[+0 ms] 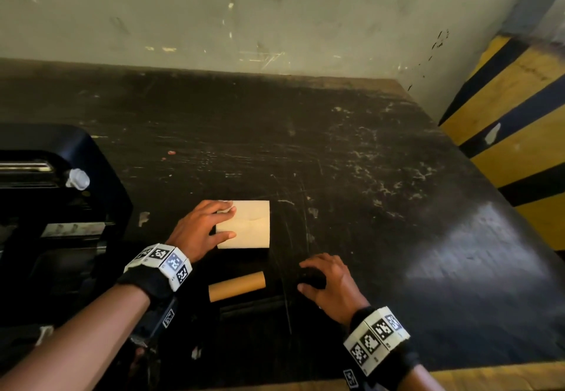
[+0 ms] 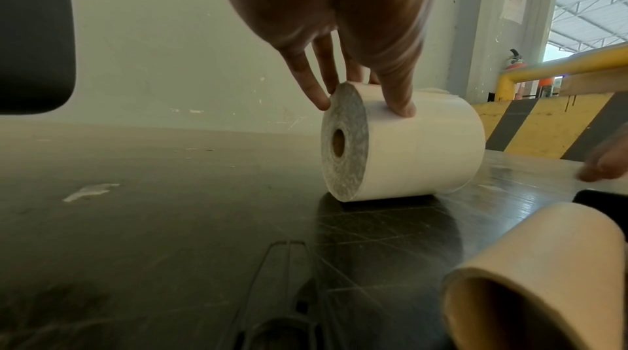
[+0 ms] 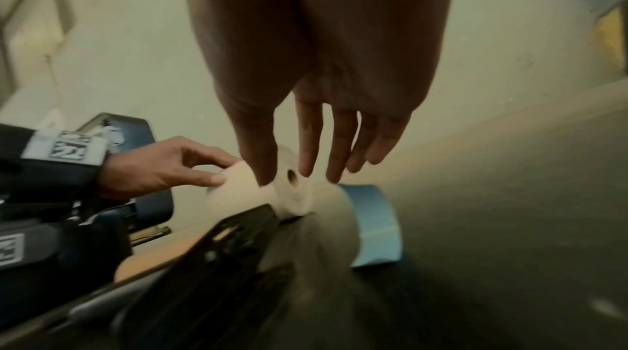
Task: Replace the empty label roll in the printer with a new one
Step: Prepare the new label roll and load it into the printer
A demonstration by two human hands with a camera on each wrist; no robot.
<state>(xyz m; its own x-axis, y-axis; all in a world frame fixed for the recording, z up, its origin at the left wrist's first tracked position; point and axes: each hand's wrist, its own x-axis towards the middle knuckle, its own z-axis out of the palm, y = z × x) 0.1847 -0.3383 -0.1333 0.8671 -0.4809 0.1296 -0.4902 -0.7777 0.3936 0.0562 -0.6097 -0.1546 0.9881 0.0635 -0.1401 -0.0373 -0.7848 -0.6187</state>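
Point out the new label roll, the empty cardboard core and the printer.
new label roll (image 2: 421, 151): left wrist view, on its white outer wrap.
empty cardboard core (image 1: 237, 286): head view, middle of the brown tube.
printer (image 1: 76, 152): head view, on its raised dark lid.

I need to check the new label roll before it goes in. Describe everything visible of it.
The new label roll is a full, wide cylinder of white label paper wound on a small brown core; the core hole shows in its grey-looking end face. It lies on its side on the dark, scratched table, right of the open black printer and beyond the empty cardboard core. The left hand grips it from above, with fingers curled over its top and left end. The right hand is apart from it.
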